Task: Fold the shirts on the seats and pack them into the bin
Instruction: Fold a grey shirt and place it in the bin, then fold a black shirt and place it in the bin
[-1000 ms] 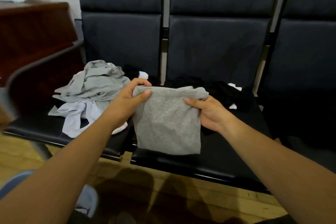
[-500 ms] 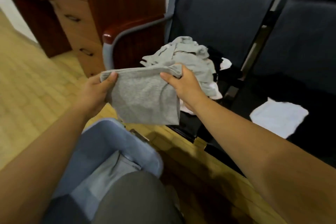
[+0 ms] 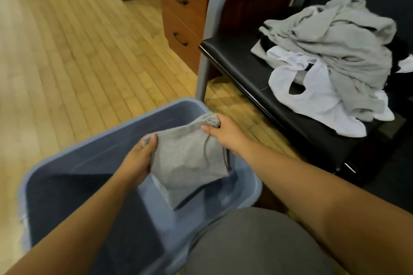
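And the person is swinging away from the seats now: a second ago the folded grey shirt (image 3: 190, 163) was being held up over the middle seat, and now it is hanging right over the blue bin (image 3: 169, 105) on the floor, its lower corner already dipping inside the walls. The left hand (image 3: 138, 161) is pinching the top left corner, thumb on the front and fingers curled behind; the right hand (image 3: 225, 135) is gripping the top right corner the same way. Neither hand is letting go yet, so I am reading this as the lowering stage, with the release still to come. Something dark is lying in the bottom of the bin, though I cannot tell whether it is a packed shirt. Over on the end seat (image 3: 234, 58) the heap of loose shirts (image 3: 335, 51), grey over white, is waiting unfolded, so plenty of the job is looking left to do
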### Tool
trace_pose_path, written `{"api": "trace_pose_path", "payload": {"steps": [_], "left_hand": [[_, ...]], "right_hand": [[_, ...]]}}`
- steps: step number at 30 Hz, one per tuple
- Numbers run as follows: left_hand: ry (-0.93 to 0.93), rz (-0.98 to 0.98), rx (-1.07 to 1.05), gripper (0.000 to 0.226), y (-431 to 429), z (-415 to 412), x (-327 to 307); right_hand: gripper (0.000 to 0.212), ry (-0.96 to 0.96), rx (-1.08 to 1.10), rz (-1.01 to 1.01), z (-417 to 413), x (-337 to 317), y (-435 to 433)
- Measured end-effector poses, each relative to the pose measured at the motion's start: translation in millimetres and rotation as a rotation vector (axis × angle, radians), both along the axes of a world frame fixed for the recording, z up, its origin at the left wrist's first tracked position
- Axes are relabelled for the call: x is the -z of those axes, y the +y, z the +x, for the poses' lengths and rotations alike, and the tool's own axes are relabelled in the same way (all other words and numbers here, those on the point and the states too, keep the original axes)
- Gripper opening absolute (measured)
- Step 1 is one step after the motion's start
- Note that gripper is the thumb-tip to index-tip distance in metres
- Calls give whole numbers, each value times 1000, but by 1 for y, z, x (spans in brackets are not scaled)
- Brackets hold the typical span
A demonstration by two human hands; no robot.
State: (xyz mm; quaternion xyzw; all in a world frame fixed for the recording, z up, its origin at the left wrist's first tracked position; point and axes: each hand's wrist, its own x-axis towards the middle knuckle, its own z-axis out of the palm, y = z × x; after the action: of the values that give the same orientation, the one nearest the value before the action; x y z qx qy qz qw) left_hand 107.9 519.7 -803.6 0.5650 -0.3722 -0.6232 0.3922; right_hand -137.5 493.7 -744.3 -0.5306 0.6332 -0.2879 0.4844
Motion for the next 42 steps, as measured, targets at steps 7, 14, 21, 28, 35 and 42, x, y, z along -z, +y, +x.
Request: {"api": "trace_pose_path", "payload": {"steps": [7,14,21,28,35,42], "left_hand": [[63,305,-106,44,31,1,95],[-346,299,-248,60,-2,13,122],[-428,179,40,21,-52,-2,53],[-300,-47,154,16,-91,-56,-83],[-295,-228,303,17,-108,-163,-185],[-357,-349,677,14,-65,-313,-209]], "right_hand": [[38,388,-271,169,24,80,-28],[50,469,-206,171,40,112,-45],[21,224,-76,134,23,55,-51],[15,-24,119,-66,-6,-80,-57],[16,235,328,-250,-126,-152,-38],[15,436,570,-185,-276,-167,45]]}}
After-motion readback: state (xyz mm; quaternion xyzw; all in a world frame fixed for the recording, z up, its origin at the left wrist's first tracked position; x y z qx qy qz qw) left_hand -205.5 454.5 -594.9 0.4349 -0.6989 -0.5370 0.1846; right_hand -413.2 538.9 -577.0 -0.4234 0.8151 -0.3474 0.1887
